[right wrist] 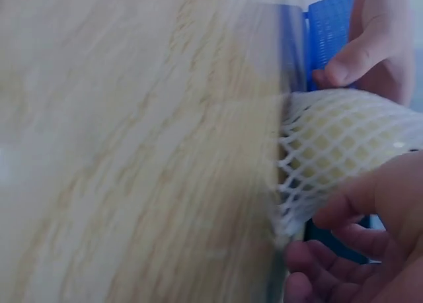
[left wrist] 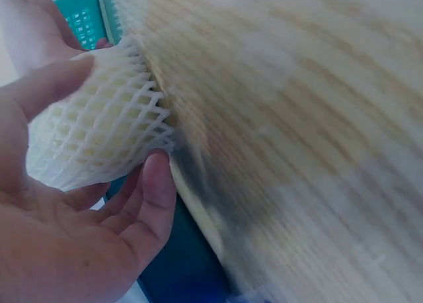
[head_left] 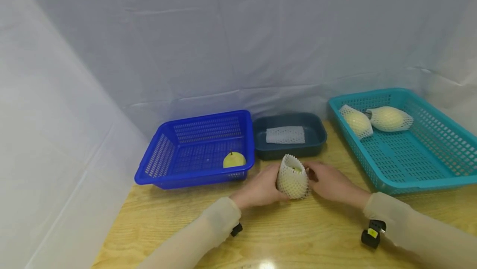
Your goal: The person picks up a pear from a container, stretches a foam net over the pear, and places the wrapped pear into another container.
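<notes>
- I have a pale yellow pear in a white foam net [head_left: 293,184] between my hands, straight ahead of me on the twelve o'clock line; it stands upright, tilted a little.
- The net's mouth faces up, and the dark stem shows inside.
- My left hand [head_left: 262,185] is at the pear's nine o'clock, thumb and fingers curled around it with the gap filled by the fruit.
- My right hand [head_left: 329,182] is at its three o'clock, fingers bent in close, tips touching the net; how firmly they grip I cannot tell.
- The net's lower end is close to the light wooden table [head_left: 298,234]; whether it touches, I cannot tell.
- At twelve o'clock from the pear sits a dark teal, round-cornered tray [head_left: 288,153], with a flat white foam net [head_left: 285,135] lying in it.
- Between nine and ten o'clock is a deep blue plastic lattice basket [head_left: 201,178]; one bare yellow pear [head_left: 234,160] sits at its four o'clock corner.
- Between two and three o'clock is a turquoise plastic lattice basket [head_left: 413,157]. Two netted pears lie inside, one [head_left: 357,124] against the wall at ten o'clock, the other [head_left: 389,118] near eleven.
- A pale, creased sheet [head_left: 261,33] hangs behind everything at twelve o'clock.
</notes>
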